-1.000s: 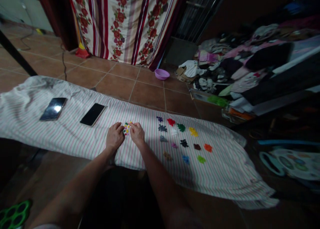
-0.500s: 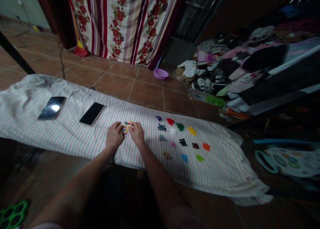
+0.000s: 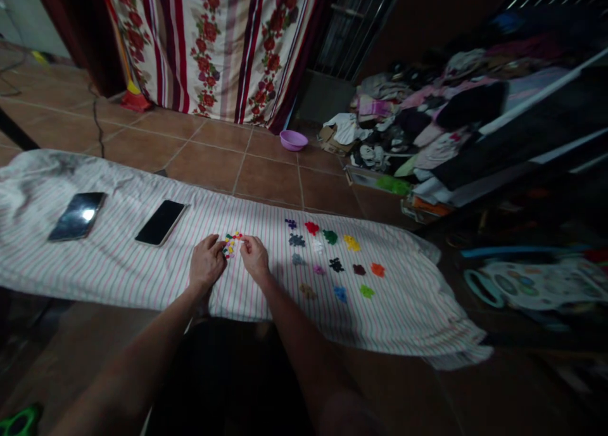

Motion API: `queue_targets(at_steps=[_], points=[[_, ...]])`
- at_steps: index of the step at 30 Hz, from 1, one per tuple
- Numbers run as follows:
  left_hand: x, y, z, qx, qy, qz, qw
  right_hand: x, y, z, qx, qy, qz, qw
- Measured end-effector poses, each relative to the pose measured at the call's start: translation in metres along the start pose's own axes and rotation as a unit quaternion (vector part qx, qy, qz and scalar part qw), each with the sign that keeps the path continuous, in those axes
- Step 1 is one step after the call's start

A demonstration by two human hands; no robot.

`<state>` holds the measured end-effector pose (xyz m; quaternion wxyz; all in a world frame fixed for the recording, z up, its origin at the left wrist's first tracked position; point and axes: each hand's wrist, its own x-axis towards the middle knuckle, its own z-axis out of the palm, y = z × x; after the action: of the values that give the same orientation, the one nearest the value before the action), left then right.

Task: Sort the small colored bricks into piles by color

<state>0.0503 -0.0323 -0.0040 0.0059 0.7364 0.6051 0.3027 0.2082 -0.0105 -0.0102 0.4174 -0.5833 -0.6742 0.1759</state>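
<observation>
My left hand (image 3: pixel 206 261) and my right hand (image 3: pixel 253 256) rest close together on a striped cloth (image 3: pixel 142 265), fingers curled around a small mixed heap of coloured beads (image 3: pixel 230 244). The fingertips of both hands pinch at the heap; what each one holds is too small to make out. To the right lie several small sorted piles by colour: red (image 3: pixel 311 227), green (image 3: pixel 330 236), yellow (image 3: pixel 351 242), orange (image 3: pixel 377 270), black (image 3: pixel 336 265) and blue (image 3: pixel 340 293).
Two phones lie on the cloth's left part: a dark one (image 3: pixel 160 222) and one reflecting light (image 3: pixel 76 215). Beyond are a tiled floor, a flowered curtain (image 3: pixel 223 43), a purple bowl (image 3: pixel 293 140) and a heap of clothes (image 3: pixel 427 125) at right.
The view has drifted, so everything sits a little further left and lower in frame. Both hands stay at the mixed bead heap with only small finger movements.
</observation>
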Motion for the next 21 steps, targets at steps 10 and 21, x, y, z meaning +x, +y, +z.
queue_targets(at_steps=[10, 21], points=[[0.0, 0.002, -0.002, 0.001, -0.004, 0.0, 1.0, -0.011, 0.013, -0.043, 0.049, 0.009, 0.006, 0.999], [0.001, 0.002, -0.002, 0.011, -0.006, 0.01, 1.0, 0.008, 0.102, -0.176, -0.088, 0.155, 0.122, 0.976]])
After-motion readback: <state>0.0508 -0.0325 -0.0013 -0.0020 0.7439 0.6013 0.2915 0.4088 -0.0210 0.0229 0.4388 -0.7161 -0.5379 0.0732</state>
